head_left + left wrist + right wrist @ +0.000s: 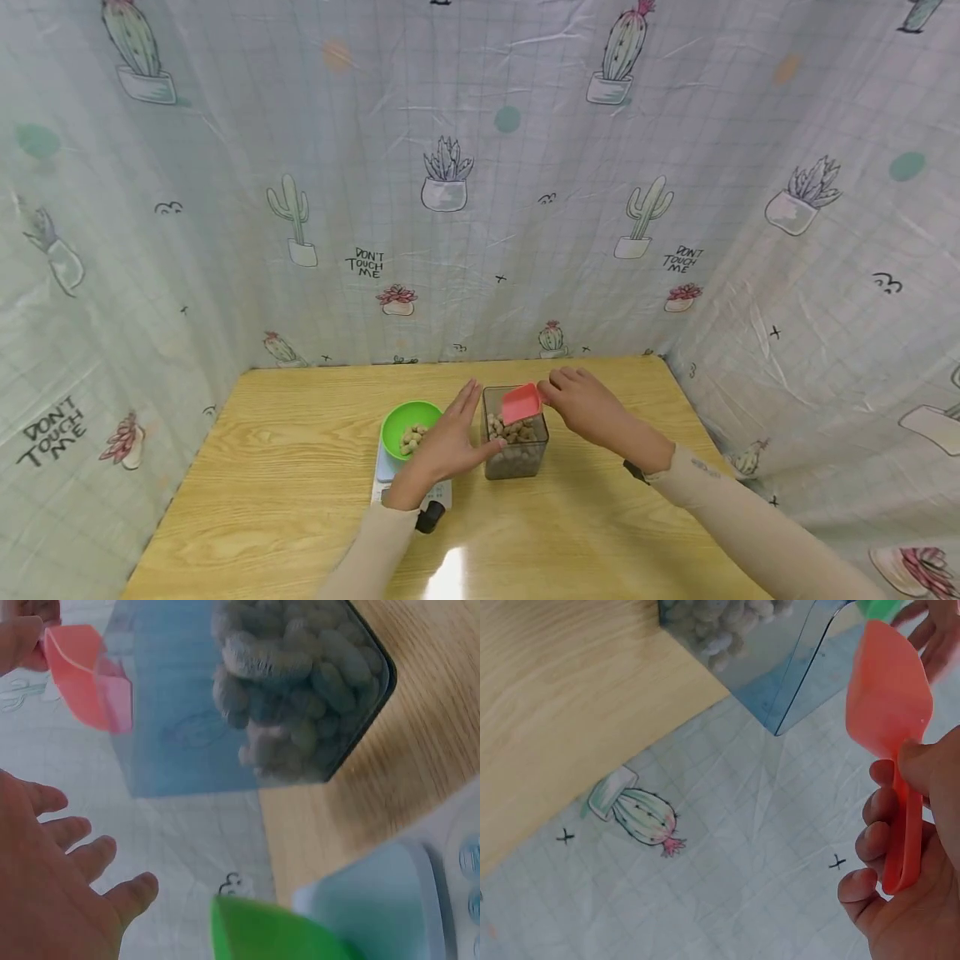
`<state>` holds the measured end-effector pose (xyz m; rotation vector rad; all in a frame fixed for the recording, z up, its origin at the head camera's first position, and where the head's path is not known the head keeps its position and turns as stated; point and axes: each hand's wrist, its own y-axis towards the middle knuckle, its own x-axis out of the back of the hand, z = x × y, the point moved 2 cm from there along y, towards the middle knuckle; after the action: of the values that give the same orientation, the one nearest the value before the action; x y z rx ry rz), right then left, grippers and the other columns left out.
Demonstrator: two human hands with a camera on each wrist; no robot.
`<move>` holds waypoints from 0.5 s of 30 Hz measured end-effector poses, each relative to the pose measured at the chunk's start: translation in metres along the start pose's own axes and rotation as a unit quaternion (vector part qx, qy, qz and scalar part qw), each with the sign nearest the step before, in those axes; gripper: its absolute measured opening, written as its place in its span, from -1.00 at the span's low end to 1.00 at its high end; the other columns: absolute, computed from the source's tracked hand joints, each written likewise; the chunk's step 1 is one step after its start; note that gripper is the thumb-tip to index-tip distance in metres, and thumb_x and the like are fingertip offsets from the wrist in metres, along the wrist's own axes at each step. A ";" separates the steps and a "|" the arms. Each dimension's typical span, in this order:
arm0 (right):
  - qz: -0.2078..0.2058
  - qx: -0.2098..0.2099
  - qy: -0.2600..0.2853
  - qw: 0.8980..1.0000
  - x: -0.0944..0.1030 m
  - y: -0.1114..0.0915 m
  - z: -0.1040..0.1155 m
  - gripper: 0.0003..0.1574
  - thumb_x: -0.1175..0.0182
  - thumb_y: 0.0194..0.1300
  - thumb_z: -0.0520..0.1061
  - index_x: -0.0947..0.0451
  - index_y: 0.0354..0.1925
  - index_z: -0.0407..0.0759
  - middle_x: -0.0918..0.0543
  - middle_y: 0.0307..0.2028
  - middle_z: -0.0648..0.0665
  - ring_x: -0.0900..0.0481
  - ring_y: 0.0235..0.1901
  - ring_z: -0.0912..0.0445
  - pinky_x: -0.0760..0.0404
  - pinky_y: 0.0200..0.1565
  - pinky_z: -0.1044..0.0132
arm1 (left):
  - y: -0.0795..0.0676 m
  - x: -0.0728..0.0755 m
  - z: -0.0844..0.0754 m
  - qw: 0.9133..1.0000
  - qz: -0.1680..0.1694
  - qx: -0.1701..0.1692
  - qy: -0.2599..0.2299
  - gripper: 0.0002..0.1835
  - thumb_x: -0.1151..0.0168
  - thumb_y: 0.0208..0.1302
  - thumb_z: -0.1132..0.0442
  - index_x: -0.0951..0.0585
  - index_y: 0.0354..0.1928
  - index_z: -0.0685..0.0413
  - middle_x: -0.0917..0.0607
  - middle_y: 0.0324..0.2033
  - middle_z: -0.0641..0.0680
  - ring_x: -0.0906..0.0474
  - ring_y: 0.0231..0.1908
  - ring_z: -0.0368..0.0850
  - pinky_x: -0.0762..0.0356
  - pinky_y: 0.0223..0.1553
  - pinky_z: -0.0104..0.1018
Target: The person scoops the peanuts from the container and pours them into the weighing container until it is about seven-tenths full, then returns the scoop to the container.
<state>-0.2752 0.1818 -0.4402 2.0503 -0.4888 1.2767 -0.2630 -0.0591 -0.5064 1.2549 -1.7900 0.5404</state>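
My right hand (588,408) grips a red scoop (521,404) by its handle; in the right wrist view the fingers curl round the handle of the scoop (889,690). In the head view the scoop overlaps the top of a clear, dark-tinted square container (515,463). Peanuts in their shells (517,432) fill its lower part. My left hand (444,450) is spread between the container and a green bowl (408,414), its thumb close to the container's front rim. Some peanuts (412,438) lie in the bowl, partly hidden by that hand.
Under the bowl is a white kitchen scale (386,472), partly covered by the left forearm. Everything stands on a wooden table (300,467). A cactus-print sheet (480,233) hangs behind it and along both sides.
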 end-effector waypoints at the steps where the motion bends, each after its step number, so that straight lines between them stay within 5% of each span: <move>1: 0.004 0.005 -0.006 1.000 0.000 0.001 0.000 -0.78 -0.20 0.26 -0.03 -0.52 -0.12 -0.03 -0.54 -0.32 -0.02 -0.49 -0.31 0.09 -0.48 -0.29 0.22 | 0.002 -0.002 -0.001 1.000 0.003 -0.004 0.000 0.07 0.03 0.07 -0.49 0.24 0.47 -0.23 0.23 0.48 -0.14 0.04 0.45 0.03 -0.24 0.30 0.05; 5: 0.027 0.027 -0.037 0.999 0.001 0.006 0.000 -0.76 -0.19 0.26 -0.06 -0.52 -0.08 -0.02 -0.56 -0.28 -0.02 -0.52 -0.25 0.08 -0.51 -0.22 0.19 | 0.011 -0.011 -0.001 1.000 0.011 -0.016 0.013 0.09 0.06 0.07 -0.51 0.23 0.48 -0.15 0.19 0.49 -0.05 0.06 0.45 0.04 -0.22 0.32 0.02; 15: 0.089 0.067 -0.088 0.990 -0.004 0.019 0.002 -0.77 -0.22 0.23 -0.11 -0.49 -0.12 0.01 -0.57 -0.26 0.01 -0.49 -0.23 0.09 -0.47 -0.20 0.19 | 0.021 -0.028 0.007 0.999 0.041 0.017 0.002 0.24 0.08 -0.07 -0.62 0.26 0.48 -0.03 0.27 0.48 -0.05 0.11 0.46 0.04 -0.21 0.33 0.01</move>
<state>-0.2875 0.1671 -0.4382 2.2884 -0.6962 1.2655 -0.2815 -0.0410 -0.5310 1.2064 -1.8424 0.6217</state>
